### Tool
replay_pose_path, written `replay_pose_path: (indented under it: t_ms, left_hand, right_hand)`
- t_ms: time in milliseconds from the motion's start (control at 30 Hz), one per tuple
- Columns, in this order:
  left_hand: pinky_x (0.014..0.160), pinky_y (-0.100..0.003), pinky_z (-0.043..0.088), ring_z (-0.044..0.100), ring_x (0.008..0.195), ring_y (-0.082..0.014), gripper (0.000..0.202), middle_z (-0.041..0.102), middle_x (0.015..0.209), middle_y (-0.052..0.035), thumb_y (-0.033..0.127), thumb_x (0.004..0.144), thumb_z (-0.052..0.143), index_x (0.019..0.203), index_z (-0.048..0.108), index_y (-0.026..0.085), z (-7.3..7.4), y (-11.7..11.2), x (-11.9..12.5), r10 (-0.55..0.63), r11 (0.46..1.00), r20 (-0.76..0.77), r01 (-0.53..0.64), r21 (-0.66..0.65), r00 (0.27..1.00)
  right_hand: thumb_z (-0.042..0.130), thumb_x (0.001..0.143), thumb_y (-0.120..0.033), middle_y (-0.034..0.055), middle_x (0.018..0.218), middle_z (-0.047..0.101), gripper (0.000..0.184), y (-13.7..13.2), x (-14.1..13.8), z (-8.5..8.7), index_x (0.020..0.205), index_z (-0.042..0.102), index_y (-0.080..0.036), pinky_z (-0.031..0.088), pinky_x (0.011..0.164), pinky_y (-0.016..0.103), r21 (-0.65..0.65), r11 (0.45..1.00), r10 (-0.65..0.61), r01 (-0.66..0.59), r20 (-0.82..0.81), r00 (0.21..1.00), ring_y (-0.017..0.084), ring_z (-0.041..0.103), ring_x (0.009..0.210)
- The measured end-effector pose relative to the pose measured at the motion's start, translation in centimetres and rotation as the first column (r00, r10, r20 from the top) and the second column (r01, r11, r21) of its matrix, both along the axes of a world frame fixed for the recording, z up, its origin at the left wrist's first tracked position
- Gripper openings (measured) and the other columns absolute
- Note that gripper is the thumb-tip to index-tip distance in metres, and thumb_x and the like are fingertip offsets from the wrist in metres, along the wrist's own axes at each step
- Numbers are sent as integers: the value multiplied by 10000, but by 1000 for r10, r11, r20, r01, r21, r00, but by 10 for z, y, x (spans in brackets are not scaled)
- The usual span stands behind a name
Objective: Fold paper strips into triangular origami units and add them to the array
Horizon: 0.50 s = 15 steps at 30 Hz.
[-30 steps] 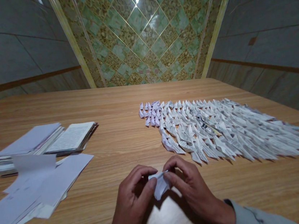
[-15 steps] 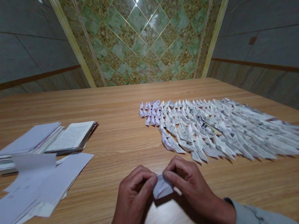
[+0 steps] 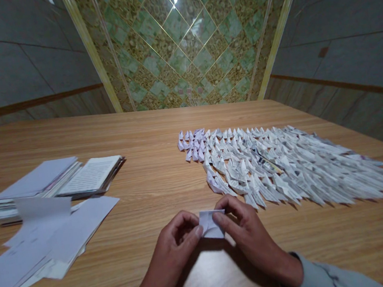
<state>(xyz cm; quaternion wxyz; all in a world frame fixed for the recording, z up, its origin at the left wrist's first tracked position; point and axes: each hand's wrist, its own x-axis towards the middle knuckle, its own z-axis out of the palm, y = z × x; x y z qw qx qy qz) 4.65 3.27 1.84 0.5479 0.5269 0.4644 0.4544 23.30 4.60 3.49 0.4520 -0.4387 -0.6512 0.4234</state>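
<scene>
Between my hands, a little above the table, is a small folded piece of white paper (image 3: 211,227) with crease lines across its face. My left hand (image 3: 176,243) pinches its left edge between thumb and fingers. On the other side my right hand (image 3: 242,230) grips the upper right part, thumb on the near face and fingers behind. Just beyond my hands lie rows of small folded paper boats (image 3: 267,166), most made from printed paper. A cluster of plain pale lilac ones (image 3: 193,144) forms the far left end of the rows.
Loose white sheets (image 3: 66,238) lie spread on the left of the wooden table (image 3: 145,167). Behind them are a stack of paper (image 3: 38,178) and a printed pad or booklet (image 3: 92,174). A tiled wall (image 3: 181,61) stands past the far edge.
Both hands have shifted slightly away from me with the paper. The paper now looks flatter and more rectangular, and my right thumb sits further over its face.
</scene>
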Motion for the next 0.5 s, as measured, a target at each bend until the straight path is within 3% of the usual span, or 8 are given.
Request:
replay_pose_path:
  t_ms: [200, 333, 433, 500]
  left_hand:
    - [645, -254, 460, 589, 686, -166, 245, 637, 704, -2, 382, 821, 752, 757, 650, 169, 0, 1, -2, -27, 999, 69, 30, -46, 997]
    - [788, -309, 500, 656, 861, -216, 158, 726, 906, -66, 292, 899, 676, 796, 695, 174, 2, -4, -2, -39, 997, -37, 42, 63, 999]
    - [862, -334, 500, 670, 958, -237, 182, 737, 992, -81, 270, 919, 653, 763, 693, 184, 5, -6, -2, -18, 988, -145, 40, 152, 989]
    - [836, -336, 523, 685, 918, -226, 154, 735, 1025, -79, 291, 928, 644, 821, 695, 194, 6, -7, -2, 5, 990, -129, 13, 137, 992]
  right_hand:
    - [553, 937, -265, 0, 764, 602, 136, -1, 1, 0, 825, 591, -196, 414, 636, 265, 51, 998, 19, -23, 73, 997, 153, 553, 711]
    - [664, 861, -223, 29, 885, 667, 84, -1, 0, 2, 931, 638, -187, 435, 707, 290, 46, 997, 63, -70, 123, 990, 181, 599, 814]
    - [690, 838, -161, 15, 810, 664, 44, -1, -1, 2, 816, 661, -185, 419, 704, 291, 73, 993, 83, -95, 156, 984, 176, 594, 784]
    - [660, 855, -139, 5, 757, 646, 100, 0, -2, 1, 766, 652, -185, 412, 675, 286, 72, 994, 73, -84, 134, 988, 166, 584, 735]
